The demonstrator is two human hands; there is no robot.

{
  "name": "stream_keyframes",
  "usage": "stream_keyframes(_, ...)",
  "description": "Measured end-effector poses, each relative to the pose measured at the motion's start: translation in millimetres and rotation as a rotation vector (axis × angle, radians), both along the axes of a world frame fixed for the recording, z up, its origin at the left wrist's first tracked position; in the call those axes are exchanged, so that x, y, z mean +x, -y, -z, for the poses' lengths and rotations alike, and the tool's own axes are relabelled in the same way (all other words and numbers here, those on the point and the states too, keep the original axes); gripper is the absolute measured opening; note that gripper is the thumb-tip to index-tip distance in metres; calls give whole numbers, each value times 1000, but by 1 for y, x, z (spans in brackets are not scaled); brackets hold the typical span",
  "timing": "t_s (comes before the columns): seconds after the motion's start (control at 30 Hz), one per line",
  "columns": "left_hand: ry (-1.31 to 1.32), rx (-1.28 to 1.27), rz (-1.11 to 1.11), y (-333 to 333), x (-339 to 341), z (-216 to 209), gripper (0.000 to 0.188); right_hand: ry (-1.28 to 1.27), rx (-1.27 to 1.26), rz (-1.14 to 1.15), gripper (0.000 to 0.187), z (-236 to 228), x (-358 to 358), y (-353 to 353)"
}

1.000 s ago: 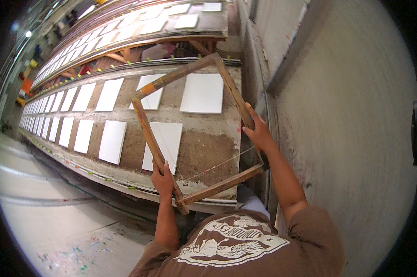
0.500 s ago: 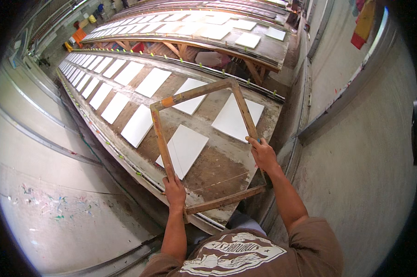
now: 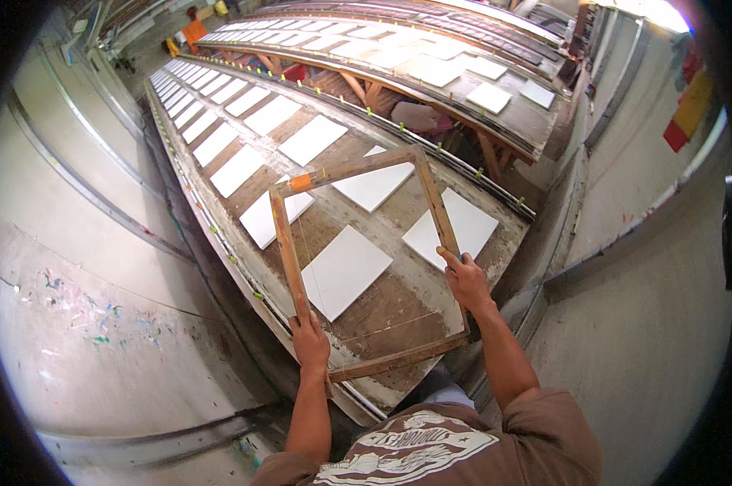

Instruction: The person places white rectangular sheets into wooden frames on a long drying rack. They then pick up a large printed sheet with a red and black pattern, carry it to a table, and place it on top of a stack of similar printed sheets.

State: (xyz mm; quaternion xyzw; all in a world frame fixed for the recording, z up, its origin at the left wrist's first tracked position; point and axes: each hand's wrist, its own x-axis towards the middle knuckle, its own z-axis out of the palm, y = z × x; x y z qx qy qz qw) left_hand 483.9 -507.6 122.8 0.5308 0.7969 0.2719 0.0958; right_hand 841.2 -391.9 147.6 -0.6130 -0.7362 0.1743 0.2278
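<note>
A worn, rectangular wooden frame (image 3: 288,251) is held tilted over a long work table (image 3: 512,241). My left hand (image 3: 310,343) is closed around its left bar near the lower corner. My right hand (image 3: 468,282) grips the right bar, with the thumb lying along it. Orange tape (image 3: 299,183) wraps part of the far bar. The frame's middle is open, and thin threads cross it. Through the opening I see a white rectangular sheet (image 3: 347,273) lying on the brown-stained tabletop. Another white sheet (image 3: 460,229) lies partly behind the right bar.
Rows of white sheets (image 3: 312,140) run down the table into the distance. Small yellow-green clips (image 3: 258,296) line its edge rails. Beyond stands a second long table (image 3: 521,118) on wooden legs, also bearing sheets. Pale, paint-flecked panels (image 3: 82,259) rise at left; a grey surface (image 3: 633,348) flanks the right.
My view has shifted, so the table and sheets sit farther right and lower. Both hands keep their grip on the wooden frame, which now overlaps different parts of the sheets.
</note>
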Motion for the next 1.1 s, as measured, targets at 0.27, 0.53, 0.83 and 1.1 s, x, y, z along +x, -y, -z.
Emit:
stream_keyframes(0.27, -96, -63, -199, 2, 45, 1, 58, -131, -6, -144, 67, 26, 23, -72)
stream_keyframes(0.53, -159, 14, -264, 6, 76, -10, 57, -90, -15, -275, 66, 12, 31, -102)
stream_keyframes(0.83, -128, 78, -244, -10, 88, -20, 59, -71, -9, -256, 67, -10, 45, -110)
stream_keyframes(1.1, -178, 110, -408, -67, 144, 4, 56, -96, 71, -410, 75, 8, 77, -206)
